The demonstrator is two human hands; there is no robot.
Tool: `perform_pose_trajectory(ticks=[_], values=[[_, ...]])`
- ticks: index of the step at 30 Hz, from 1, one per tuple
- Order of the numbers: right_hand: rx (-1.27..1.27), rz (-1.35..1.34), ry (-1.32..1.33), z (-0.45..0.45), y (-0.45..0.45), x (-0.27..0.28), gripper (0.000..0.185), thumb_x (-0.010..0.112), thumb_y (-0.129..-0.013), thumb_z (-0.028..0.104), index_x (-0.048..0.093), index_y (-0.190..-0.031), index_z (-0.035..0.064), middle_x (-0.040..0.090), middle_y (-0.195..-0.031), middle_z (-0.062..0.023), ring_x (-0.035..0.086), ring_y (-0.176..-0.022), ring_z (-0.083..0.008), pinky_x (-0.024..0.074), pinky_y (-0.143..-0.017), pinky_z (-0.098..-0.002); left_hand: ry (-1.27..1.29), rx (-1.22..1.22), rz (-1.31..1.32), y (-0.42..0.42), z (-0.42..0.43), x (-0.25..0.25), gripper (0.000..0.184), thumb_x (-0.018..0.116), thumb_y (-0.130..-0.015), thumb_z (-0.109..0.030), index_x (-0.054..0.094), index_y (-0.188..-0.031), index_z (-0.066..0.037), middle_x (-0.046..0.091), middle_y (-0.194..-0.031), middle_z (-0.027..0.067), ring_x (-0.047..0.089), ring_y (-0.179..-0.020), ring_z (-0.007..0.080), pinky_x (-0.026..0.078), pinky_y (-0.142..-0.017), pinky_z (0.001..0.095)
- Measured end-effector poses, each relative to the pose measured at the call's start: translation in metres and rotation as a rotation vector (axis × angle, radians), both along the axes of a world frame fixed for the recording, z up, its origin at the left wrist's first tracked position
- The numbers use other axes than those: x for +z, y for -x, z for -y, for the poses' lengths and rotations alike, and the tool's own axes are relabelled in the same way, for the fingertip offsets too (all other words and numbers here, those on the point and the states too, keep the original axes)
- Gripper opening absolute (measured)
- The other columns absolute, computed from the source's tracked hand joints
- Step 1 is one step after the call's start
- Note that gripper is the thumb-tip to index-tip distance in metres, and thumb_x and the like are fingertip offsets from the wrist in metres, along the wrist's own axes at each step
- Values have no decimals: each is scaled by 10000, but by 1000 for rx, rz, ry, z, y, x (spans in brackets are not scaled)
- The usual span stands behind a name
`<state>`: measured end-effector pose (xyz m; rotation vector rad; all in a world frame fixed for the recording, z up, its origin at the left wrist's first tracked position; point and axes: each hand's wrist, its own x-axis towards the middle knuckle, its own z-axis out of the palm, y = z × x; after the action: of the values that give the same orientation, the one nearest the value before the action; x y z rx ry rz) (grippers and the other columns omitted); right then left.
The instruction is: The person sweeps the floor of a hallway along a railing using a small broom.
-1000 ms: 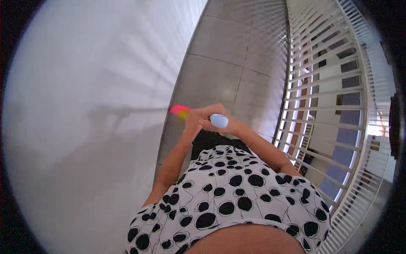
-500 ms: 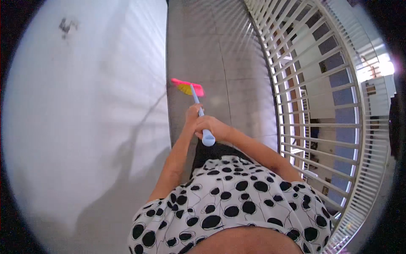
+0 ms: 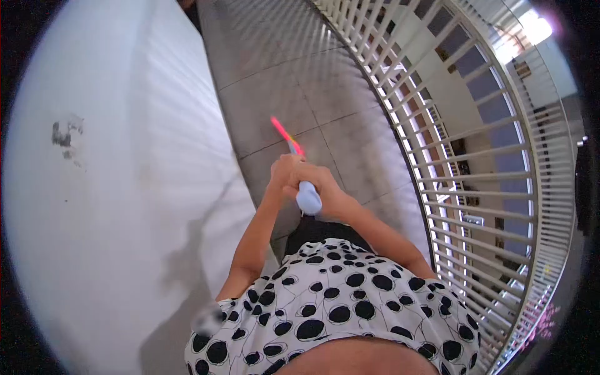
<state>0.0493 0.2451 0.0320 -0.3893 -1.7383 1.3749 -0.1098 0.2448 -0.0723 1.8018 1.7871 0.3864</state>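
- Handle (image 3: 309,201) of our broom points its pale blue end up at us, just in front of our black-and-white top (image 3: 337,312).
- Our right hand (image 3: 324,185) is clamped round the handle close to that end; our left hand (image 3: 284,167) grips lower down. They lie together and hide most of the shaft.
- Beyond them, the pink head (image 3: 284,131) is blurred. It has swung from nearly across the floor (image 3: 262,87) to a slant more in line with the wall's foot, and has come away from the floor's left edge towards its middle. We judge that this puts it over a different strip of tile, with more room beside the wall.
- Whether the bristles touch the tiles, we cannot tell.
- On our left, the white wall (image 3: 112,219) bounds the floor and carries our shadow (image 3: 194,244) and a grey scuff (image 3: 62,134).
- On our right, the pale railing (image 3: 536,187) runs along the other edge; between the two, the long handle has limited sideways room.
- Past the railing, pink blossoms (image 3: 545,324) show low on the right, and a bright light (image 3: 536,26) glares high up.
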Motion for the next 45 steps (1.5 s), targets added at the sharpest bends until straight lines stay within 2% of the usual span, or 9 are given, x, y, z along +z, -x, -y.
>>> perform_pose_trajectory(ticks=[5, 8, 11, 15, 19, 23, 27, 35, 45], values=[[-173, 60, 62, -13, -31, -45, 103, 629, -714, 57, 530, -737, 38, 551, -759, -54, 533, -780, -217, 409, -735, -316, 156, -253, 161, -2, -25, -74, 215, 500, -734, -195, 608, -892, -97, 621, -823, 126, 592, -796, 304, 459, -648, 406], [-296, 160, -64, -25, -60, -49, 116, 625, -700, 63, 554, -790, 46, 570, -853, -75, 540, -867, -231, 403, -812, -333, 306, -143, 104, -39, -33, -45, 215, 502, -734, -176, 602, -903, -88, 617, -862, 131, 585, -827, 306, 462, -668, 404], [-407, 236, -238, -21, -83, -47, 212, 629, -655, 67, 585, -862, 62, 582, -970, -106, 535, -962, -261, 386, -885, -358, -99, -656, 129, -76, -28, 22, 286, 525, -729, -136, 577, -988, -28, 608, -959, 125, 576, -874, 280, 452, -744, 333], [-452, 247, -229, 12, -90, -36, 256, 615, -678, 65, 608, -934, 63, 567, -1063, -117, 504, -1051, -242, 371, -930, -342, 47, -904, -81, -94, -7, 69, 359, 486, -778, -136, 506, -1117, -19, 560, -1067, 153, 521, -998, 284, 411, -856, 345], [-602, 38, 64, 52, -95, -17, 293, 594, -679, 37, 618, -970, 64, 600, -1002, -119, 553, -976, -207, 423, -848, -304, 138, -699, -6, -81, -21, 111, 391, 492, -810, -175, 469, -1169, -22, 526, -1137, 155, 481, -1075, 278, 370, -915, 338], [-667, 245, 501, 62, -114, -1, 172, 551, -785, 82, 604, -940, 28, 613, -908, -112, 573, -812, -160, 446, -712, -303, -136, -586, 675, -96, -47, 185, 465, 532, -814, -240, 436, -1203, -5, 506, -1183, 171, 496, -1080, 257, 348, -934, 359], [-828, 338, 446, 54, -112, -41, 276, 577, -644, -2, 617, -915, 40, 613, -705, -130, 598, -662, -169, 446, -598, -299, 81, -643, 1426, -150, -20, 192, 353, 564, -803, -172, 493, -1110, -11, 587, -985, 160, 566, -927, 214, 423, -830, 340], [-998, 693, 281, 103, -127, -166, 175, 625, -661, 125, 606, -823, 60, 594, -721, -176, 588, -681, -325, 454, -597, -382, 48, -249, 970, -185, 50, 1, 123, 622, -771, -111, 533, -715, -46, 513, -610, -16, 494, -554, 62, 404, -494, 234], [-754, 1126, 560, 158, -164, -279, 199, 612, -669, 186, 595, -837, 81, 603, -824, -179, 583, -786, -340, 456, -669, -437, 168, -819, 678, -165, 21, 48, 163, 649, -734, -162, 578, -814, -39, 587, -679, 74, 545, -607, 155, 437, -590, 273]])
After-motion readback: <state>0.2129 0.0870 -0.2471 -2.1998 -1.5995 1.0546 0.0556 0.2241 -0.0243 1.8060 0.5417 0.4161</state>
